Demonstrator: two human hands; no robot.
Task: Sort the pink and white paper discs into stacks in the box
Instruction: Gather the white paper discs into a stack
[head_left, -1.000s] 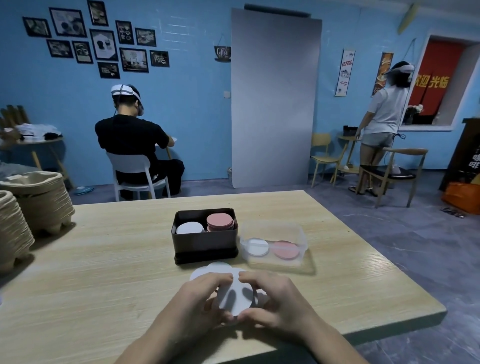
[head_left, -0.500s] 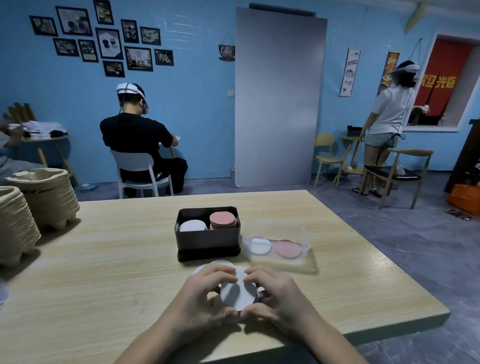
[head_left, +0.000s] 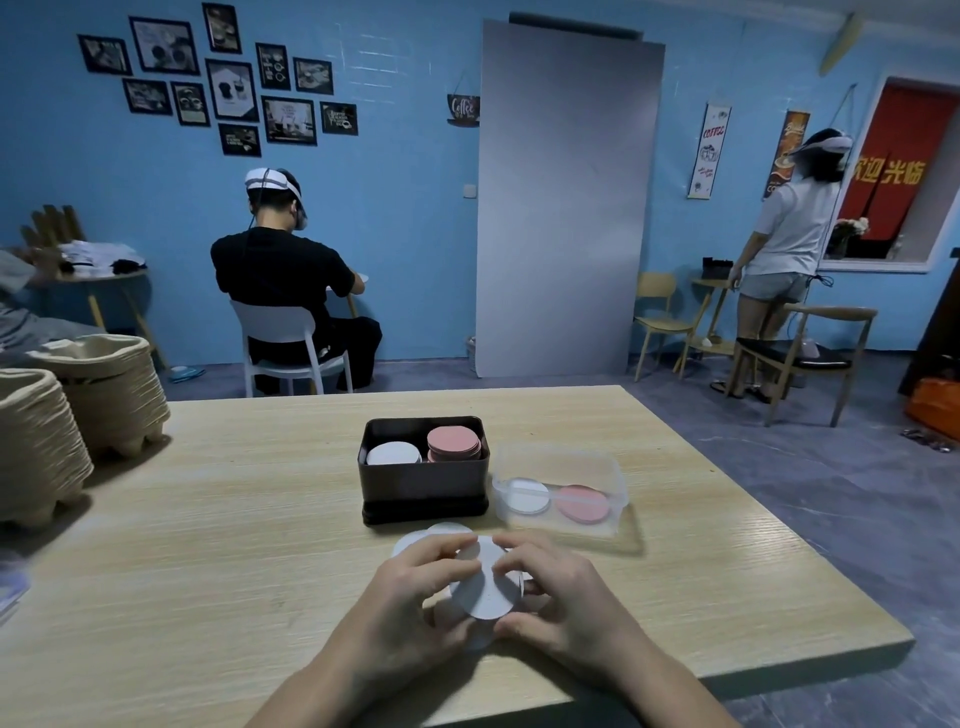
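Café, coffee posters (head_left: 708, 150), framed prints (head_left: 231, 89), wooden table (head_left: 260, 519), chairs (head_left: 800, 353)

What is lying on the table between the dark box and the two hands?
The head view shows a few loose white discs lying flat on the table, just in front of the dark box, partly hidden by the left hand.

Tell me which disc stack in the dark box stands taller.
The pink stack, at the right of the dark box: it reaches the rim, while the white stack beside it sits lower.
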